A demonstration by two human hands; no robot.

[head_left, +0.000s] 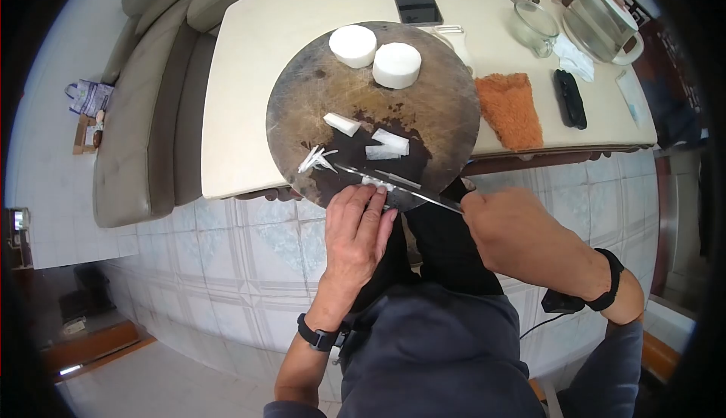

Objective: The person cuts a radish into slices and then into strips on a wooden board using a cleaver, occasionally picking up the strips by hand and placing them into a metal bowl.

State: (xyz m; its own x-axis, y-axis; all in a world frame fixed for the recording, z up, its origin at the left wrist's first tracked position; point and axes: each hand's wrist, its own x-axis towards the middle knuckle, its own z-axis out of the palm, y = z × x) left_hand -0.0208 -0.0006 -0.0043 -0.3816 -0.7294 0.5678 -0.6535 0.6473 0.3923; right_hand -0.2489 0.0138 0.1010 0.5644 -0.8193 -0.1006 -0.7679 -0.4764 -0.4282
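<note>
Hands meet at the near rim of the board, with the knife low over a white piece.

Nearly flat, the left hand [355, 225] has its fingers stretched out and close together, the tips pressing a small white piece [376, 184] at the near edge of the board [423, 93], seemingly to pin it beside the blade. The right hand [518, 236] is closed round the handle of the knife [397, 185], whose blade runs leftward, almost level, across that piece. Thin strips [316, 159] lie just left of the blade tip, and two chunks [342, 123] [387, 144] sit mid-board, within reach. Two thick rounds [353, 45] [397, 65] rest at the far rim, out of the blade's way. An orange cloth [510, 108] lies on the table [257, 78] just right of the board, and a phone [415, 0] lies beyond it.
</note>
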